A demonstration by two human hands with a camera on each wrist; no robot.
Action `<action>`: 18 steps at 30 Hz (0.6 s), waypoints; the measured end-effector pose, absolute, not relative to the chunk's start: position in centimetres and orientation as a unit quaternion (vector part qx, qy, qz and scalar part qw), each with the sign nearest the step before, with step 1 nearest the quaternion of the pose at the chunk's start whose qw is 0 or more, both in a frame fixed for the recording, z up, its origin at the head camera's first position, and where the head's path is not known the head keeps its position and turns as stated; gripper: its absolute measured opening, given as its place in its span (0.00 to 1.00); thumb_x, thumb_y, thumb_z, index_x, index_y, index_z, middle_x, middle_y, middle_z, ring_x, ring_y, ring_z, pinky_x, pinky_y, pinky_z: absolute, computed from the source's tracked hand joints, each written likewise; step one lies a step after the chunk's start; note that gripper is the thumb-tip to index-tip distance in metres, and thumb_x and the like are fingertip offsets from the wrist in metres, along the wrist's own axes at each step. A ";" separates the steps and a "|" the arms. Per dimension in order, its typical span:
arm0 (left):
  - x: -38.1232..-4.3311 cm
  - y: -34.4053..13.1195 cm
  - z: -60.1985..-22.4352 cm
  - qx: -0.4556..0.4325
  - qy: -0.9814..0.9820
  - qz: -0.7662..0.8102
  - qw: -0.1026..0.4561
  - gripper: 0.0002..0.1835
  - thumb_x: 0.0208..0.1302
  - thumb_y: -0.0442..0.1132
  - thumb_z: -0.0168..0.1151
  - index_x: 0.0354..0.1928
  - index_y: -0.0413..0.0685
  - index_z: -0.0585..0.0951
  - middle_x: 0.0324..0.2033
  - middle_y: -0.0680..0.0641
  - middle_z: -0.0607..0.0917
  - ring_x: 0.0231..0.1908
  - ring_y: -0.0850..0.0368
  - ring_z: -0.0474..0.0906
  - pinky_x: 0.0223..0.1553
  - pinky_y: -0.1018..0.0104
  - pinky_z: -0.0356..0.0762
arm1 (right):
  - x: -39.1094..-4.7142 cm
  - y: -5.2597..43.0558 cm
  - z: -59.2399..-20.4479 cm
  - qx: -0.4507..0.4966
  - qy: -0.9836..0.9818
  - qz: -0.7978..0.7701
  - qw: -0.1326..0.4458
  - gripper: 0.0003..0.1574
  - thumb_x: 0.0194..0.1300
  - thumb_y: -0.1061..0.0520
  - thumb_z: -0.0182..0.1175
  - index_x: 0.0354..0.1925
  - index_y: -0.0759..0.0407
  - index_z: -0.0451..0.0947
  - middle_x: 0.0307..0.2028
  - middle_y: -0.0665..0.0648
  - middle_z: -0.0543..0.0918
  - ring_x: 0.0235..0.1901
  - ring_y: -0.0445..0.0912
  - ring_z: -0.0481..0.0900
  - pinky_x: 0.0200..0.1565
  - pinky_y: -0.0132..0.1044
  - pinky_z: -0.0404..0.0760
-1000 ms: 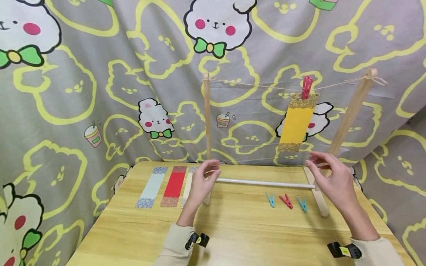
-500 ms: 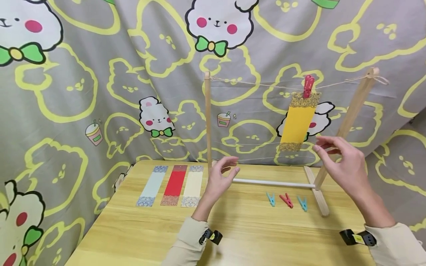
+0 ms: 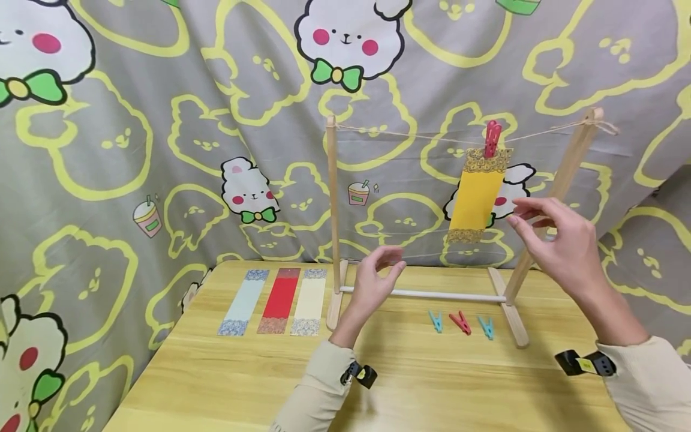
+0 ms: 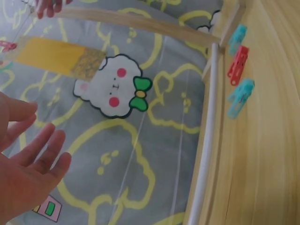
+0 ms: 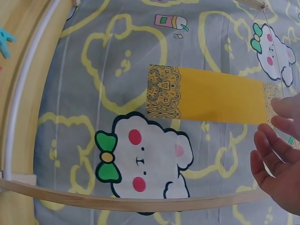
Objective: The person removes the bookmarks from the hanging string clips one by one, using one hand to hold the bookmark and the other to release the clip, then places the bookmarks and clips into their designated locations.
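Observation:
A yellow bookmark-like card (image 3: 475, 195) with patterned ends hangs from the string of a wooden frame, held by a red clothespin (image 3: 492, 139). My right hand (image 3: 561, 240) is raised just right of the card, in front of the frame's right post, its fingers loosely bent and holding nothing. Lower, inside the frame's span, my left hand (image 3: 375, 279) hovers over the white crossbar (image 3: 448, 295), also holding nothing, fingers relaxed. In the right wrist view the right fingertips overlap the card's upper end; whether they touch it I cannot tell.
On the table's left lie a pale blue card (image 3: 244, 302), a red card (image 3: 279, 300) and a cream card (image 3: 309, 302). Two teal clothespins (image 3: 435, 321) (image 3: 485, 327) and a red clothespin (image 3: 460, 323) lie before the crossbar. Wooden posts (image 3: 333, 204) flank the string; a patterned curtain (image 3: 270, 120) hangs behind.
My right hand has risen and moved right, up beside the yellow card. My left hand has shifted right and slightly up, away from the left post. The card still hangs in place.

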State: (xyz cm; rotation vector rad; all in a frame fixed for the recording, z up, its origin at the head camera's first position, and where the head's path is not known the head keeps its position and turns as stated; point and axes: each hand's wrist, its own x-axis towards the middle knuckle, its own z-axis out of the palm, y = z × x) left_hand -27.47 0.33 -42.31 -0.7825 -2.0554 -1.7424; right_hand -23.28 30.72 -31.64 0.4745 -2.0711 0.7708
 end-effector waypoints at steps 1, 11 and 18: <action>-27.5 0.5 -42.3 -0.278 -0.720 -0.612 0.169 0.14 0.69 0.31 0.66 0.54 0.37 0.82 0.49 0.42 0.87 0.51 0.47 0.84 0.58 0.54 0.81 | -23.3 30.7 -31.5 0.191 -0.829 0.306 0.427 0.21 0.62 0.67 0.72 0.54 0.62 0.85 0.38 0.51 0.84 0.38 0.25 0.75 0.42 0.16 0.72; -27.9 2.7 -41.7 -0.280 -0.707 -0.623 0.182 0.14 0.68 0.29 0.66 0.54 0.38 0.83 0.50 0.42 0.86 0.53 0.45 0.83 0.60 0.55 0.80 | -23.5 30.4 -30.0 0.201 -0.832 0.290 0.428 0.22 0.63 0.67 0.70 0.56 0.62 0.84 0.42 0.44 0.82 0.42 0.25 0.75 0.46 0.14 0.71; -28.1 3.9 -41.5 -0.279 -0.708 -0.617 0.200 0.13 0.69 0.32 0.66 0.54 0.41 0.84 0.50 0.47 0.87 0.54 0.49 0.83 0.58 0.62 0.80 | -23.3 30.2 -28.5 0.219 -0.824 0.280 0.440 0.22 0.62 0.70 0.70 0.55 0.64 0.84 0.43 0.61 0.86 0.44 0.23 0.74 0.49 0.15 0.70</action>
